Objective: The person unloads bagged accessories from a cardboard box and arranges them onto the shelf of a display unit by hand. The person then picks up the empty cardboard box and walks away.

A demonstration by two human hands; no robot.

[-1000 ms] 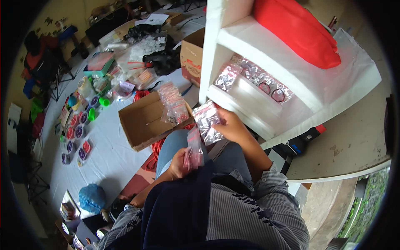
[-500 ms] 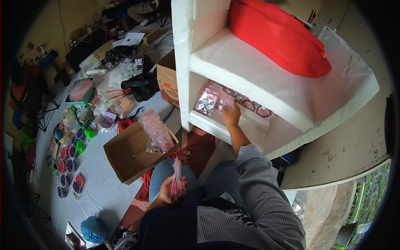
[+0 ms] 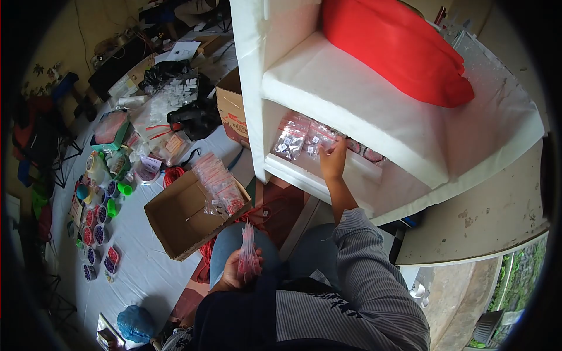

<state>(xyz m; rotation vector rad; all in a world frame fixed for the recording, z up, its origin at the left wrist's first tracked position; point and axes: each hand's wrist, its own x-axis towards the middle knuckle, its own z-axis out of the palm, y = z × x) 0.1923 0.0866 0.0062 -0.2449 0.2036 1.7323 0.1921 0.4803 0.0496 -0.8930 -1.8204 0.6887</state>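
Note:
My left hand point(image 3: 236, 270) is closed round a bundle of small clear plastic bags point(image 3: 249, 257) with pink in them, held upright over my lap. My right hand point(image 3: 333, 159) reaches into the lower compartment of the white shelf point(image 3: 345, 96). Its fingers are apart over small clear bags with pink tops point(image 3: 315, 139), and nothing shows between them. More such bags point(image 3: 290, 138) lie to its left. Round pinkish packed items point(image 3: 366, 153) sit behind and to the right of the hand, partly hidden.
An open cardboard box point(image 3: 175, 225) with a row of pink-topped bags point(image 3: 218, 178) stands left of my knees. Small tubs of beads point(image 3: 100, 234) and a blue plastic bag point(image 3: 136, 323) are on the pale floor sheet. Red cloth point(image 3: 398, 52) lies on the upper shelf.
My right hand has shifted slightly right and its fingers have spread, leaving a bag lying beside the others on the shelf. My left hand keeps its bundle in place.

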